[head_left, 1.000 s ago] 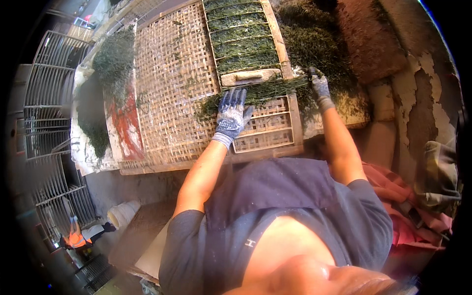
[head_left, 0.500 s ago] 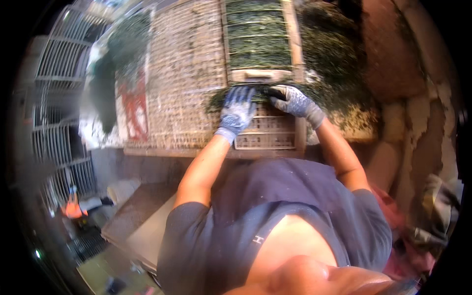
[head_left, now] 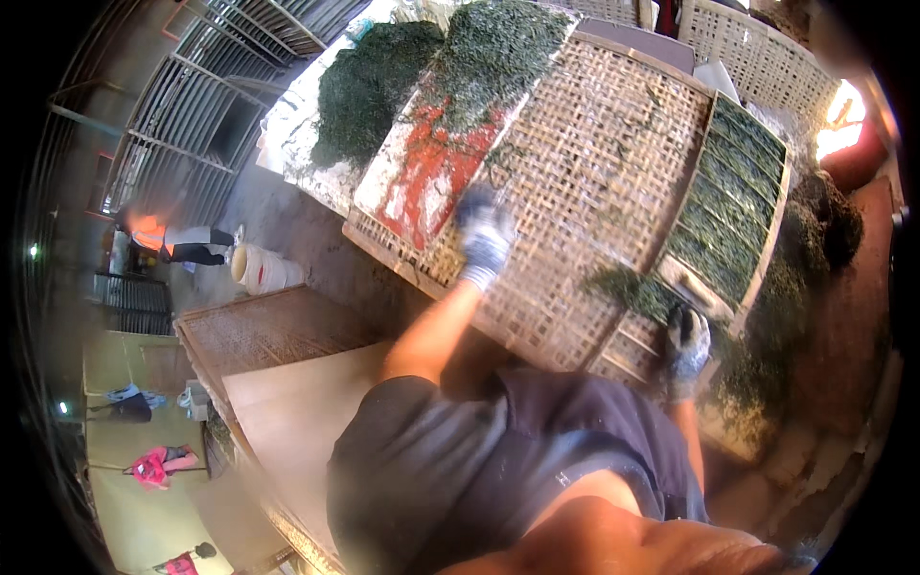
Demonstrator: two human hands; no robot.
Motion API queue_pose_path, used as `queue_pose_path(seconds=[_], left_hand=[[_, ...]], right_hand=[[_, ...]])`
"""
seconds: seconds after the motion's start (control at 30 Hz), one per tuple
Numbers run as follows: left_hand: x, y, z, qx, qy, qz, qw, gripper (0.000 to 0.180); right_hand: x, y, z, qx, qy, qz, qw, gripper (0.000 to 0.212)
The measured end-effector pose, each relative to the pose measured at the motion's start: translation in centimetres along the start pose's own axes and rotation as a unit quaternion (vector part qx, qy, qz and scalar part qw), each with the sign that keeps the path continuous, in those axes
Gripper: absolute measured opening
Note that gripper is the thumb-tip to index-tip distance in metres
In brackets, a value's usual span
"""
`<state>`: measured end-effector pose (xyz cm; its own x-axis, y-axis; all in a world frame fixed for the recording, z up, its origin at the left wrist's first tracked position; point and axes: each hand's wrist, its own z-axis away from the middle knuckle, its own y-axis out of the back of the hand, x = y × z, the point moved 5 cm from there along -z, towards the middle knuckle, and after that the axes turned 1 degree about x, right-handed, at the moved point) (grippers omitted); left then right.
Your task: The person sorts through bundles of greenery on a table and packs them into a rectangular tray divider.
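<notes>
My left hand (head_left: pixel 486 235), in a blue-and-white knit glove, is over the woven bamboo mat (head_left: pixel 594 163), beside a red-and-white board (head_left: pixel 422 172). Its fingers are smeared by motion. Down at the mat's near right corner is my right hand (head_left: pixel 687 347), gloved too, its dark-tipped fingers curled in. It sits beside a small heap of dark green shredded leaf (head_left: pixel 632 292) and the handled end of a wooden frame (head_left: pixel 695 287). Green leaf under thin cross-slats (head_left: pixel 733 196) fills that frame. Whatever the right fingers may hold is hidden.
More green leaf (head_left: pixel 379 86) lies on white sheeting at the far left, and another pile (head_left: pixel 503 48) covers the board's far end. Slatted metal racks (head_left: pixel 182 125) stand at left. A person in an orange vest (head_left: pixel 149 235) is near a pale bucket (head_left: pixel 264 268).
My left hand has left the leaf heap and moved left across the mat toward the red-and-white board. My right hand stays near the frame's handled end. The view has turned left.
</notes>
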<state>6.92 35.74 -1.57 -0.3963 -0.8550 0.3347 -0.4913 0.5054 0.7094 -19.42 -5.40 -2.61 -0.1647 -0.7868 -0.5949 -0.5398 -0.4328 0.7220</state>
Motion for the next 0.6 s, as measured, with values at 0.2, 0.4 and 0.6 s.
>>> queue_pose_path(seconds=[0.2, 0.4, 0.6], left_hand=[[-11.2, -6.0, -17.2, 0.009, 0.235, 0.06, 0.97, 0.089], [-15.4, -10.3, -29.0, -0.18, 0.184, 0.04, 0.966, 0.039], [-17.8, -3.9, -32.3, -0.022, 0.308, 0.583, 0.752, 0.01]], right_hand=[[-0.2, 0.7, 0.6, 0.031, 0.02, 0.057, 0.998, 0.019], [-1.1, 0.2, -0.3, 0.026, 0.022, 0.104, 0.994, 0.019], [-1.2, 0.6, 0.5, 0.022, -0.009, 0.098, 0.995, 0.023]])
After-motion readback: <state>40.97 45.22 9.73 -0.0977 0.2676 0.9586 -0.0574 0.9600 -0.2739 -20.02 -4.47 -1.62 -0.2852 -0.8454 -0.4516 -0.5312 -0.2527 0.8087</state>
